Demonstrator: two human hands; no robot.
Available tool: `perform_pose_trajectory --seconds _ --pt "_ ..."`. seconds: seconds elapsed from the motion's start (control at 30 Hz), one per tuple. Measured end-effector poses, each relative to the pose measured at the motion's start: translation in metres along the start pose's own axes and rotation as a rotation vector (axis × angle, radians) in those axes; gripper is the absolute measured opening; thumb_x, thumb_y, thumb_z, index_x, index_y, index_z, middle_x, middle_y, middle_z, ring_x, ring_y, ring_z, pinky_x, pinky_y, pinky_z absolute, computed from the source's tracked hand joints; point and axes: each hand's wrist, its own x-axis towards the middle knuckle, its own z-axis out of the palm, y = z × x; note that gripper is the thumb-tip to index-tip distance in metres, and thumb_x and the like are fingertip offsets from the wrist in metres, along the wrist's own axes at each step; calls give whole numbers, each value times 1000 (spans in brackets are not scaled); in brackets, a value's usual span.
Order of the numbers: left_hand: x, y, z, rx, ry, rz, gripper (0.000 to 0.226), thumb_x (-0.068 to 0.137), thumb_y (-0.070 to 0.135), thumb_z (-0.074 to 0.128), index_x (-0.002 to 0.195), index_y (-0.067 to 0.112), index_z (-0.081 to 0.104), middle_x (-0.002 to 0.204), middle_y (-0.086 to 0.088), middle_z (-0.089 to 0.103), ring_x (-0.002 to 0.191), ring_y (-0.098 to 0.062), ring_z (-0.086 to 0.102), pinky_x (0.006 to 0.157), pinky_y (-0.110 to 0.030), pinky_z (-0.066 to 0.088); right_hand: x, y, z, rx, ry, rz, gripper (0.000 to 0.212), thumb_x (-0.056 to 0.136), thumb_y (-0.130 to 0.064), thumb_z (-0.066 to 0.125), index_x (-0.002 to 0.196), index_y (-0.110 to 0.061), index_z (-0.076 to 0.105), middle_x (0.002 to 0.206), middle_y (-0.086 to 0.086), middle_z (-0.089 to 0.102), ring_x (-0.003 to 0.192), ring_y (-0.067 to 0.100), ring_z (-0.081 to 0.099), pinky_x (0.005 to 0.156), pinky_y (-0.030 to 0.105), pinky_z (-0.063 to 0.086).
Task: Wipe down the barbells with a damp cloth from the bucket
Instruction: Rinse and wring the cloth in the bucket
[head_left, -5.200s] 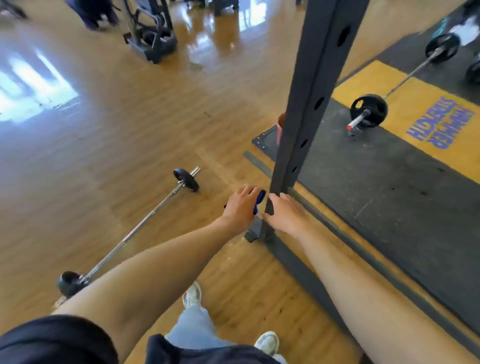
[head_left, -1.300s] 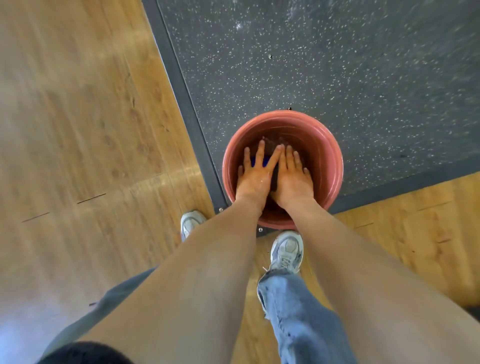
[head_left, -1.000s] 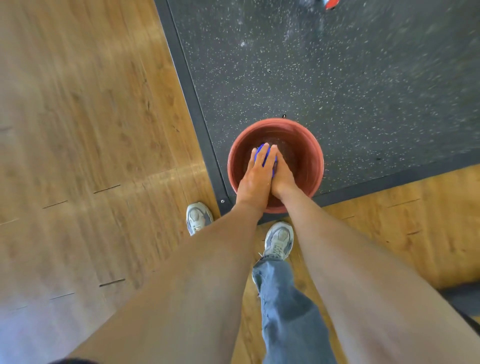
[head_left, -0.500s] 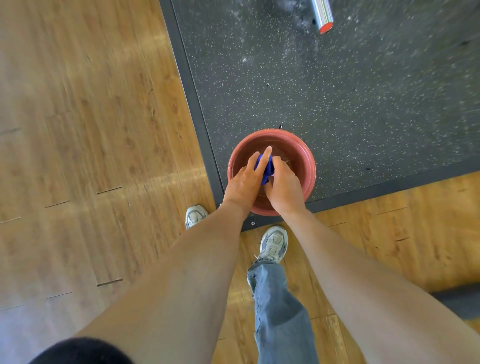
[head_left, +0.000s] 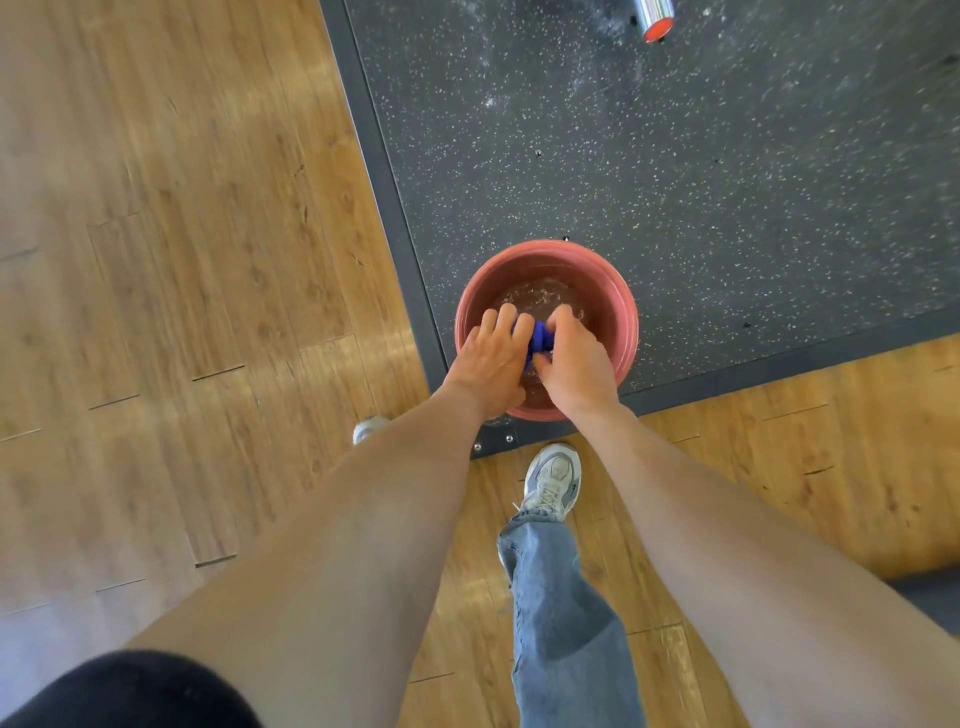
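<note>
A reddish-pink bucket (head_left: 613, 291) with water in it stands on the corner of a black speckled rubber mat. Over the bucket, my left hand (head_left: 488, 358) and my right hand (head_left: 574, 364) both grip a bunched blue cloth (head_left: 537, 338) between them. Only a small part of the cloth shows between the fingers. The chrome end of a barbell (head_left: 652, 18), with a red cap, pokes in at the top right.
The rubber mat (head_left: 675, 156) has a dark raised border (head_left: 387, 197) running along the wooden floor (head_left: 182, 260). My feet in pale trainers (head_left: 550, 480) stand on the wood just before the mat's corner.
Both hands have come up from flat inside the bucket and now bunch the blue cloth between them above the water. The view has drawn back from the bucket.
</note>
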Motion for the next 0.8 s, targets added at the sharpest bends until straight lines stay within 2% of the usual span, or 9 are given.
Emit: perform_pose_trajectory --seconds 0.07,0.13,0.2,0.3,0.37,0.47,0.57,0.7,0.8 --pt "3 -3 6 -9 6 -3 57 75 15 74 124 11 46 120 -9 47 101 -26 46 86 -36 52 6 1 2 224 -71 81 51 88 -1 69 128 -17 41 99 1 61 86 23 64 77 37 54" --pt "11 -5 13 -5 34 -22 46 86 13 70 126 9 48 117 -10 51 98 -26 50 83 -38 54 14 -1 6 314 -169 98 62 85 5 66 137 -20 43 102 0 62 91 20 62 79 30 48" --pt "22 -6 18 33 -7 -7 42 94 9 63 133 8 47 119 -11 56 102 -27 56 83 -38 55 24 5 12 249 -207 62 49 80 7 67 121 -19 58 105 1 66 95 22 63 79 31 49" --pt "34 -9 24 136 -99 10 32 100 7 53 131 6 47 115 -11 65 101 -32 67 75 -37 51 28 15 23 217 -125 53 33 75 7 72 101 -14 66 96 3 70 89 24 65 75 36 55" --pt "38 -12 27 214 -144 14 31 101 5 49 133 4 47 115 -12 68 101 -33 70 71 -36 47 27 19 31 246 -91 38 36 73 8 76 102 -11 69 96 5 71 89 24 66 77 36 56" --pt "38 -10 32 271 -186 22 35 102 1 45 137 3 47 121 -13 68 107 -34 69 72 -37 46 21 25 40 244 -70 -1 37 72 5 78 104 -14 71 97 5 73 92 24 68 84 44 58" --pt "35 -10 33 303 -217 26 31 102 1 45 132 4 52 121 -12 68 106 -34 69 72 -36 47 12 27 45 215 -23 -26 38 77 1 81 112 -12 72 103 7 74 96 25 68 90 41 56" --pt "28 -9 25 293 -152 44 30 101 2 49 131 5 48 116 -12 68 101 -34 70 68 -36 48 1 22 44 103 88 -34 25 84 -7 78 108 -11 70 96 8 73 91 30 66 85 47 55" --pt "19 -7 21 182 -95 32 38 100 5 55 135 7 42 123 -12 61 106 -32 67 71 -37 51 -4 17 42 -98 83 -44 24 91 -12 72 114 -12 63 99 11 72 95 36 66 84 50 54"
